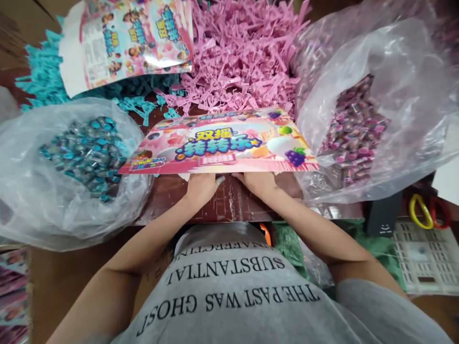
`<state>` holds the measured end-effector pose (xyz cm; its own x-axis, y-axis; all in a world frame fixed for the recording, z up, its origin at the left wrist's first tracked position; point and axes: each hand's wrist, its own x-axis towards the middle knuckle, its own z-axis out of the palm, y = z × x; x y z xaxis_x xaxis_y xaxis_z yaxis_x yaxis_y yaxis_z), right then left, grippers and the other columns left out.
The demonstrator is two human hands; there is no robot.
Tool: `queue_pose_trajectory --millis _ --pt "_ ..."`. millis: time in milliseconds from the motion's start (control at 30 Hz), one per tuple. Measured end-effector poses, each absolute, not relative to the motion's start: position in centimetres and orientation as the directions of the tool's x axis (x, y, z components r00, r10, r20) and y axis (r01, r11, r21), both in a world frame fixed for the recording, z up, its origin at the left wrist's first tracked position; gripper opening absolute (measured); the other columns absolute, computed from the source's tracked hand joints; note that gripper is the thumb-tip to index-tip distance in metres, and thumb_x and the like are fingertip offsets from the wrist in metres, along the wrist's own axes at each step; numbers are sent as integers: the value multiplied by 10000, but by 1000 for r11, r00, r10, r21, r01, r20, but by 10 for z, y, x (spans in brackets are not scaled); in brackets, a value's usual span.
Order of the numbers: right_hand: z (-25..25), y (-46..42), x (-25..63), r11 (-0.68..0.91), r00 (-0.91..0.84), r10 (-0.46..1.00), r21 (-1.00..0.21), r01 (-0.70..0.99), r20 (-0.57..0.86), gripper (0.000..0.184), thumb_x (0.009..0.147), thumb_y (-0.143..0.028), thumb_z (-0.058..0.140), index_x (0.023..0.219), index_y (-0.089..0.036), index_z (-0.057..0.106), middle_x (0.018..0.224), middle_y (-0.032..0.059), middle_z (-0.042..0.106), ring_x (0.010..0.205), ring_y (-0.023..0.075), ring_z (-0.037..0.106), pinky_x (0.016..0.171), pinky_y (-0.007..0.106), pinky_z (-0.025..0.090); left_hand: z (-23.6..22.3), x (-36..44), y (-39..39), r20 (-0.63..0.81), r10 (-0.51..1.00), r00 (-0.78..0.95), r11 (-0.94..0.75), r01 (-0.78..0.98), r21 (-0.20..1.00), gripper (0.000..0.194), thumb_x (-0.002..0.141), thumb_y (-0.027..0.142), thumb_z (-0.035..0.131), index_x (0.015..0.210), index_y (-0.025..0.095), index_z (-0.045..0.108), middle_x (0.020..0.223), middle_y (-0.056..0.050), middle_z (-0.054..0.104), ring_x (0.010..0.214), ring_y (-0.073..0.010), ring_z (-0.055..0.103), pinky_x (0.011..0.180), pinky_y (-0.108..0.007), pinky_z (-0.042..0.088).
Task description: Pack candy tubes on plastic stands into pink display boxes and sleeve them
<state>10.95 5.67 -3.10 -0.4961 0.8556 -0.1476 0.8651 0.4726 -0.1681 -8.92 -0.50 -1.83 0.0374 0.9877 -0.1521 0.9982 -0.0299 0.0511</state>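
Note:
A glossy pink printed card (pixel 218 148), with fruit pictures and large Chinese lettering, lies in front of me at the middle of the table. Its near edge covers the fingers of both hands. My left hand (pixel 202 186) reaches under that edge, its thumb sticking out to the right. Beside it, my right hand (pixel 257 184) also goes under the card, thumb pointing left. Small white flaps show next to each hand at the edge. Whether the hidden fingers grip the card cannot be seen.
A clear bag of blue-capped pieces (pixel 89 153) stands left, another of pink-capped pieces (pixel 358 134) right. Behind are heaps of turquoise plastic parts (pixel 43 71) and pink plastic parts (pixel 244 57). Another printed card (pixel 132 43) rests on the turquoise heap. Yellow-handled scissors (pixel 420 212) lie right.

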Motion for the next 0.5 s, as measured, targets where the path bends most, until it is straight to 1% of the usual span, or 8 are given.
queue_pose_trajectory --millis 67,167,233,333,367,400,467,500 --pt "-31 59 109 469 -493 849 -160 869 -189 577 1070 -562 440 1292 -89 686 1194 259 746 1051 380 688 911 471 508 -20 -87 1 -163 986 25 -17 998 53 359 1028 265 564 1321 77 649 1227 -248 734 1173 -403 685 1041 -535 518" --pt "-26 59 101 477 -493 849 -125 870 -188 560 1049 -555 503 1248 -61 675 1144 274 746 1067 390 682 949 491 491 -21 -80 10 -184 982 31 -17 997 79 327 1011 165 522 1283 61 669 1168 -248 753 1164 -403 691 1039 -550 523" --pt "-17 53 104 502 -517 844 -126 856 -146 501 1038 -502 556 1197 -44 682 1104 270 748 1067 387 683 962 502 501 -16 -78 2 -140 988 56 -35 988 150 367 1013 147 504 1336 51 648 1235 -257 739 1227 -401 674 1082 -571 508" --pt "1 40 144 711 -716 696 -195 676 54 308 1042 -346 576 1206 -124 714 1170 194 762 1136 330 686 996 475 536 3 -92 -39 38 960 277 -270 886 378 407 1033 183 496 1417 152 628 1364 -183 716 1376 -335 618 1199 -531 464" --pt "7 37 167 799 -790 595 -212 562 149 270 1041 -302 572 1239 -194 720 1212 144 766 1183 300 680 1021 464 541 13 -104 -58 114 907 407 -412 791 453 402 1026 187 505 1401 228 646 1333 -120 743 1384 -288 622 1226 -485 457" --pt "12 37 193 857 -828 510 -221 466 231 283 1035 -277 578 1283 -276 713 1213 82 778 1180 262 688 1013 440 557 24 -119 -75 166 877 452 -471 735 488 427 1010 194 528 1409 297 637 1288 -69 766 1364 -254 639 1257 -474 431" --pt "17 43 243 887 -823 459 -227 403 333 290 1024 -257 590 1263 -358 719 1161 16 799 1119 215 716 1032 425 570 45 -156 -94 201 868 454 -494 760 423 452 984 223 566 1413 358 611 1226 -36 786 1278 -224 687 1239 -478 450" --pt "17 51 261 833 -775 550 -260 488 312 299 1034 -239 547 1245 -349 728 1178 25 796 1142 217 713 1068 447 558 53 -174 -92 165 883 439 -469 807 360 427 997 251 549 1401 378 606 1210 -24 789 1248 -216 697 1211 -504 467"
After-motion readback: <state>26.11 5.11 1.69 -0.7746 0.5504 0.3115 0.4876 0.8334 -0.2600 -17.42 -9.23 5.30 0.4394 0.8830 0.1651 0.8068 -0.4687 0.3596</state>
